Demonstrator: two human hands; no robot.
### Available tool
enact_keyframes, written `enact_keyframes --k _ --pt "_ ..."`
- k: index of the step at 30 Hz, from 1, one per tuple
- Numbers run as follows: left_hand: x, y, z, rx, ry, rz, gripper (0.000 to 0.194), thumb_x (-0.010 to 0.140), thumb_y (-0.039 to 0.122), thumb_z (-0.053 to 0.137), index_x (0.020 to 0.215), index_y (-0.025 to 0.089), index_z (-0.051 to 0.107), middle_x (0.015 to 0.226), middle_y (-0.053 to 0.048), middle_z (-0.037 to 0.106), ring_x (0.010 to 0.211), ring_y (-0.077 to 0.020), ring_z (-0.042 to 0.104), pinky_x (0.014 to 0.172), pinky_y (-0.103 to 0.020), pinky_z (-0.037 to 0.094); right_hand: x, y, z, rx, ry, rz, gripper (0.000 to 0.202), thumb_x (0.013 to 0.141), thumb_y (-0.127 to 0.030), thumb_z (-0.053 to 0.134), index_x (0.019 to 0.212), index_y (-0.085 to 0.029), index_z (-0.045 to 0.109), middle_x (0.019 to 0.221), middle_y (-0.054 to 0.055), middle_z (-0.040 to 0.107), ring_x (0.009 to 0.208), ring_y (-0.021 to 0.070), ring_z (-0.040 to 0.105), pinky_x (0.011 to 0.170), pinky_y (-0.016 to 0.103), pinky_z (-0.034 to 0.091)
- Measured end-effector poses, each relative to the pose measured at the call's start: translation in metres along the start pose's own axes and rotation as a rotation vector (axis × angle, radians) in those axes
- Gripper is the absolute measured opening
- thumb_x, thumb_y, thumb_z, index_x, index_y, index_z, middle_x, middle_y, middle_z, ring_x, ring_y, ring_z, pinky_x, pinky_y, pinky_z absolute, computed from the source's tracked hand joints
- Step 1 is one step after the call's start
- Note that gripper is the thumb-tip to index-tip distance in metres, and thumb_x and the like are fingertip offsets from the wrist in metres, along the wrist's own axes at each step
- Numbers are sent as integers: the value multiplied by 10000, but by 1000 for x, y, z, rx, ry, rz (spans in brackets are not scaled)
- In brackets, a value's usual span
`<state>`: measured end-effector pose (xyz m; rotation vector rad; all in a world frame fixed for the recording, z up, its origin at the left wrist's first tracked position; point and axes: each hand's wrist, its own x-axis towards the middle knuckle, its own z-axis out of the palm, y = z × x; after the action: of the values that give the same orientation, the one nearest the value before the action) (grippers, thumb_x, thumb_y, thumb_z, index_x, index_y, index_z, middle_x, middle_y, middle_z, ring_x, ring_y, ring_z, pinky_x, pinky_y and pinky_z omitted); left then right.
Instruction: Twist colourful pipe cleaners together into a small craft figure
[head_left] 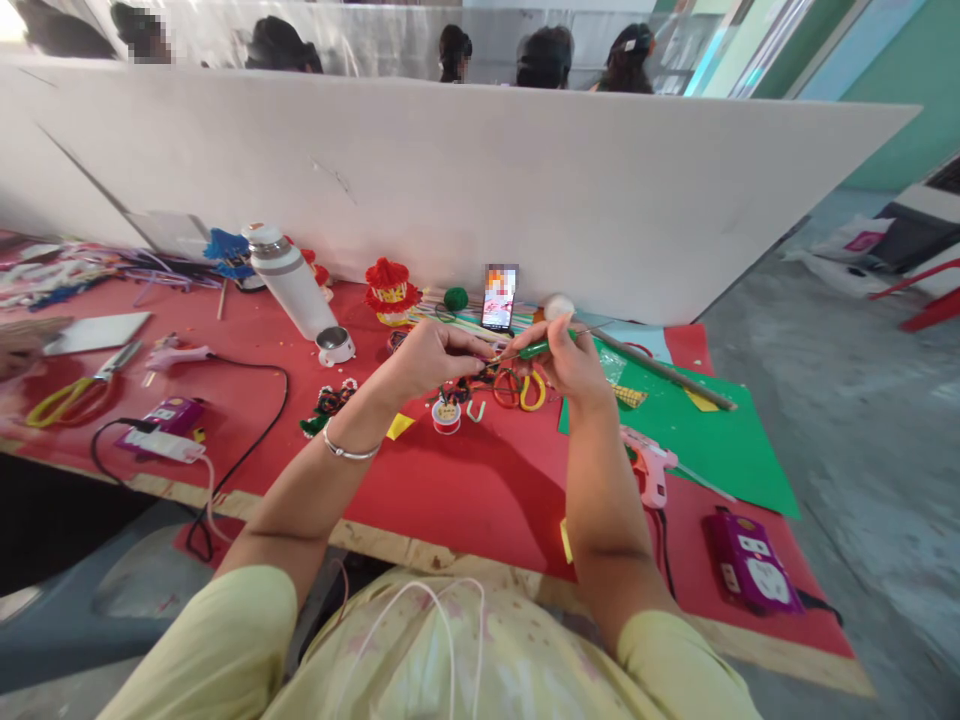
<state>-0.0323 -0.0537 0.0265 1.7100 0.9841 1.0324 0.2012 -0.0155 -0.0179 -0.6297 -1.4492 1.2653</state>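
Observation:
Above the red table covering (465, 500), my two hands are close together near the middle. My right hand (566, 365) is closed around a green-handled tool (536, 348), whose thin metal part points toward my left hand. The fingertips of my left hand (442, 358) are pinched together at something dark and small that I cannot make out. Below the hands lie scissors with red and yellow handles (532, 391), a small spool (446, 416) and a white hook-shaped piece (475, 411). A phone (499, 297) stands upright behind them.
On the left are a white bottle (289, 280), a metal cup (335, 346), yellow scissors (71, 398), a purple power box (166, 425) and another person's hand (26, 345). A pink glue gun (651, 468), green sheet (720, 450) and purple box (750, 562) are right. A white partition (450, 180) stands behind.

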Motion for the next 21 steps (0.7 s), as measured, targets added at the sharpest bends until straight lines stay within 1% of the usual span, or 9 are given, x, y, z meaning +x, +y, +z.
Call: enact_keyframes --k 4,7,9,12,15,17,18,20,21 --pt "0 -1 -1 74 14 34 223 731 136 787 906 196 911 925 -92 864 847 -217 768 748 -326 595 -2 -4 1 -65 -11 -39 637 910 -810 611 820 -214 815 762 52 838 606 157 773 527 260 622" --pt "-1 1 0 105 37 42 227 732 126 757 890 185 909 899 -96 858 847 -229 764 717 -320 588 -5 -12 7 -108 -35 -59 627 917 -798 614 828 -216 830 770 56 839 617 168 779 562 281 651" --pt "-2 2 2 109 70 30 215 727 117 744 859 178 902 861 -94 848 821 -232 761 689 -317 585 -7 -19 12 -142 -35 -85 618 922 -791 615 825 -222 836 794 57 845 656 176 791 610 295 672" --pt "-4 4 4 86 144 0 188 703 111 767 819 193 890 841 -81 842 806 -240 759 649 -315 583 -9 -27 21 -234 -22 -172 582 956 -750 608 827 -235 846 823 56 854 759 199 813 727 327 688" --pt "-5 5 3 44 216 -30 172 690 120 792 806 205 886 816 -66 832 783 -229 747 613 -301 564 -10 -26 27 -359 -11 -279 550 985 -717 591 866 -254 864 857 57 863 860 227 826 819 363 671" --pt "-5 5 0 -2 234 -55 162 695 142 813 829 189 892 777 -61 811 707 -183 704 580 -272 521 -9 -21 30 -401 32 -357 525 985 -713 595 899 -275 869 914 55 875 901 237 830 862 385 659" --pt "-4 5 -1 -41 234 -74 166 696 159 827 847 178 895 729 -53 785 637 -147 654 543 -253 476 -8 -17 32 -405 59 -399 509 983 -713 600 915 -287 870 943 54 879 916 241 832 876 394 655" --pt "-4 4 -4 -165 227 -119 194 681 194 858 869 161 895 620 -24 703 507 -82 508 465 -229 347 -7 -11 35 -394 94 -479 473 983 -701 611 951 -308 872 979 50 883 937 245 835 888 405 651" --pt "-4 3 -6 -235 226 -141 206 663 204 874 863 156 891 583 -9 661 475 -62 447 444 -227 286 -6 -9 36 -389 100 -512 453 987 -690 614 966 -318 873 991 48 882 952 246 836 893 409 651"
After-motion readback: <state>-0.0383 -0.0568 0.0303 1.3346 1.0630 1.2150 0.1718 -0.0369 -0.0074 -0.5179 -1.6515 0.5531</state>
